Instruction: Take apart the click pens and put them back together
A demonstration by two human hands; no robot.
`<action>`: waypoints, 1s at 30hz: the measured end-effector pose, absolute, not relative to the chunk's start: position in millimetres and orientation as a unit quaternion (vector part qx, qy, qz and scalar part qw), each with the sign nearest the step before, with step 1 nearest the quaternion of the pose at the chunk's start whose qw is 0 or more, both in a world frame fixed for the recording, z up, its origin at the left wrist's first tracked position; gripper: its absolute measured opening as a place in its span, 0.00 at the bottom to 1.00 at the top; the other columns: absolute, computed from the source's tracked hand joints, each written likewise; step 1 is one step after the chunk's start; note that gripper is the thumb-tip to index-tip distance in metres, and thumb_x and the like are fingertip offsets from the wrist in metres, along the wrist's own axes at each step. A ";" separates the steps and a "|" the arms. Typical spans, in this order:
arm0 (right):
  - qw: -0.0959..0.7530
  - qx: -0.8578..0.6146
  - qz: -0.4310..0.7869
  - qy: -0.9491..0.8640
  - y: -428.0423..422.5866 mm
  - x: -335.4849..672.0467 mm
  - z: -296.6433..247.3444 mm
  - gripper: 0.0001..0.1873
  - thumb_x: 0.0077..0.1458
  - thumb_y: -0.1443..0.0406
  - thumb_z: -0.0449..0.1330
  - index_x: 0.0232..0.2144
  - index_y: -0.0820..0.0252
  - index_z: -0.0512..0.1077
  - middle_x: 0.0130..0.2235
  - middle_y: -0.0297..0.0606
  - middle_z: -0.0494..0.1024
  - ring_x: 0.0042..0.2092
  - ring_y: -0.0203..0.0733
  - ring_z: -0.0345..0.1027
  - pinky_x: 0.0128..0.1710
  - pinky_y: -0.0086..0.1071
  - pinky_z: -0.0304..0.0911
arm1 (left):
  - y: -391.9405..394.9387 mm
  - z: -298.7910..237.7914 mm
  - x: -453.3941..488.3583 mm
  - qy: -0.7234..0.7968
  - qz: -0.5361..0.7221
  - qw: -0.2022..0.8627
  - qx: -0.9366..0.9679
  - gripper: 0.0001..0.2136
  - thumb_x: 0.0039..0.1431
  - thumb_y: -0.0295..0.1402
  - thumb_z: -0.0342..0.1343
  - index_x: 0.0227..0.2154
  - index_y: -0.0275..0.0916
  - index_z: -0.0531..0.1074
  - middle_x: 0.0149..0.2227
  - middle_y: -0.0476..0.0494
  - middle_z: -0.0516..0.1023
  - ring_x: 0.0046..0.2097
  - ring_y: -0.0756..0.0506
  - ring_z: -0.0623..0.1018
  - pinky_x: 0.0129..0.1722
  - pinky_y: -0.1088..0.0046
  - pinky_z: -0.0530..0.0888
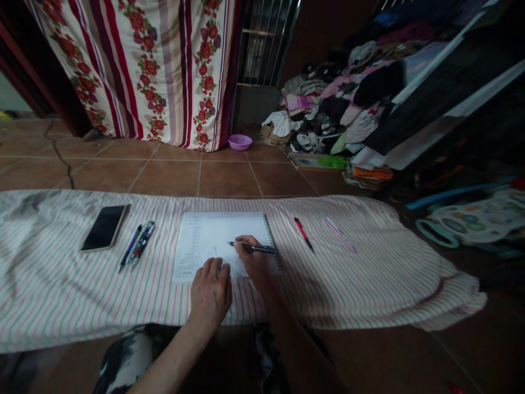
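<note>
A spiral-bound notebook (pixel 200 232) lies open on the striped cloth, its wire binding along the right side. Faint marks show on its page. My right hand (pixel 251 256) grips a black pen (pixel 260 248), whose tip points left at the middle of the page. Resting on the notebook's lower edge is my left hand (pixel 211 282), laid flat with its fingers stretched out and holding nothing. To the right of the notebook lie a red and black pen (pixel 304 234) and a pink-purple pen (pixel 341 235).
Several pens (pixel 137 245) lie together left of the notebook, beside a dark-screened phone (pixel 104 227). The striped cloth (pixel 369 284) has loose folds at its right end. Beyond it are a purple basin (pixel 240 142), a floral curtain (pixel 176 71) and a heap of clothes (pixel 328 104).
</note>
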State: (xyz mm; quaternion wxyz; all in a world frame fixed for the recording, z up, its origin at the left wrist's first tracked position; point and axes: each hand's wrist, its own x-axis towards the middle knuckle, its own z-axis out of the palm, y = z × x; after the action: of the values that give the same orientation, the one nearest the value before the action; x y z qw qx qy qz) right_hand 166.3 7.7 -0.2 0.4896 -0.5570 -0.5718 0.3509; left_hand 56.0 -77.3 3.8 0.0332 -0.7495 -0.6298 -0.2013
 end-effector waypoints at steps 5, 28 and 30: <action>0.424 -0.583 0.285 -0.631 5.0 164.2 -2.5 0.11 0.48 0.57 0.54 0.22 0.57 0.69 0.21 0.32 0.72 0.25 0.36 0.65 0.27 0.27 0.59 | -77.5 3.6 54.8 -0.625 -0.194 0.036 -0.755 0.11 0.56 0.25 0.47 0.41 0.38 0.69 0.47 0.37 0.71 0.48 0.40 0.68 0.42 0.62 0.68; 0.420 -0.562 0.242 -0.670 7.7 159.5 -11.9 0.08 0.49 0.61 0.54 0.21 0.55 0.68 0.21 0.34 0.72 0.24 0.37 0.65 0.27 0.29 0.57 | -79.3 4.0 55.0 -0.620 -0.192 0.027 -0.761 0.10 0.56 0.25 0.47 0.38 0.37 0.69 0.42 0.37 0.73 0.48 0.40 0.69 0.43 0.61 0.69; 0.421 -0.557 0.235 -0.676 7.3 159.7 -11.6 0.07 0.48 0.63 0.54 0.20 0.55 0.67 0.21 0.34 0.72 0.24 0.37 0.64 0.27 0.28 0.57 | -79.3 4.1 54.7 -0.620 -0.193 0.026 -0.760 0.10 0.56 0.25 0.47 0.38 0.37 0.70 0.42 0.38 0.73 0.47 0.40 0.70 0.42 0.61 0.69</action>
State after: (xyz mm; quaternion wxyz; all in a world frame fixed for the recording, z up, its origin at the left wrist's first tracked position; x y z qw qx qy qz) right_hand 159.7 7.3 -11.6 0.4212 -0.5565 -0.6764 0.2353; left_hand 54.7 -79.3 4.1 0.0255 -0.7600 -0.6201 -0.1930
